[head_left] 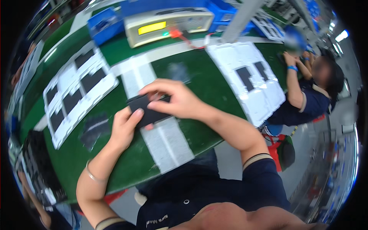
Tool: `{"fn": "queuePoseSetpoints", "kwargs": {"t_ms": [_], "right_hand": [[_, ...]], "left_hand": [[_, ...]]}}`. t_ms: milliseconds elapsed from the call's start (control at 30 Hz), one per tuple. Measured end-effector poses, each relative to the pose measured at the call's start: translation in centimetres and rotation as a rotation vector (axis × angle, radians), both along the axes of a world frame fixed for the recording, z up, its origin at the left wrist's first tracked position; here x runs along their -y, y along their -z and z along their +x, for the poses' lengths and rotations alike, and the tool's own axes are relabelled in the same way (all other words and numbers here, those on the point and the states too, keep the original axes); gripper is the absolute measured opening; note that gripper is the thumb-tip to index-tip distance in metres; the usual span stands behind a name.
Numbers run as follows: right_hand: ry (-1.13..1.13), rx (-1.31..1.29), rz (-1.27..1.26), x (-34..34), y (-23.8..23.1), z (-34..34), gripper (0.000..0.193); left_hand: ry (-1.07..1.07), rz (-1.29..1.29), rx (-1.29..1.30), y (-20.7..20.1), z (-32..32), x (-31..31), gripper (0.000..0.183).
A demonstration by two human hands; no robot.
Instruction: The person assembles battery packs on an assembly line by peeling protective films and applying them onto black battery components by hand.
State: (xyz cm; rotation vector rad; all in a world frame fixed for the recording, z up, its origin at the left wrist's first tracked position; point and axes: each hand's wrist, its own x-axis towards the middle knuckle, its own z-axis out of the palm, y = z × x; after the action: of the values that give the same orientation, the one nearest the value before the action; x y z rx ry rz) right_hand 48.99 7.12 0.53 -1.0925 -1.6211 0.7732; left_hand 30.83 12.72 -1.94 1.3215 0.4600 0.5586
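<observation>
Between my two hands is a flat black rectangular piece (147, 111), held above a light grey strip on the green bench. My left hand (125, 126) grips its left edge, the thumb lying on top. From the right, my right hand (174, 99) closes on the piece, its thumb on the upper face and its fingers bent over the far edge. Part of the piece is hidden behind the fingers, and its exact kind does not show. Left of my left hand lies a dark clear plastic film or bag (95, 128). Beyond my right hand is another crumpled clear bag (179, 72).
A white tray with black flat pieces (111, 81) lies left; a similar tray (245, 105) lies right. At the back stand a bench meter (172, 25) with a red lead and a blue bin (105, 25). A metal post (241, 23) rises behind. A co-worker (306, 96) sits at right.
</observation>
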Motion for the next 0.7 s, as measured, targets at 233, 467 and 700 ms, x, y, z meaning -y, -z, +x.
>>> {"fn": "queuePoseSetpoints", "kwargs": {"t_ms": [233, 467, 700], "right_hand": [[-0.028, -0.03, 0.048, 0.21, -0.18, -0.12, 0.031], [-0.051, -0.034, 0.056, 0.15, -0.07, 0.08, 0.03], [-0.062, -0.052, 0.032, 0.11, -0.02, 0.2, 0.029]], "left_hand": [[0.046, 0.035, 0.089, 0.33, -0.11, -0.09, 0.03], [0.021, 0.009, 0.099, 0.32, 0.15, 0.02, 0.029], [-0.03, 0.033, 0.042, 0.33, 0.1, 0.19, 0.035]]}}
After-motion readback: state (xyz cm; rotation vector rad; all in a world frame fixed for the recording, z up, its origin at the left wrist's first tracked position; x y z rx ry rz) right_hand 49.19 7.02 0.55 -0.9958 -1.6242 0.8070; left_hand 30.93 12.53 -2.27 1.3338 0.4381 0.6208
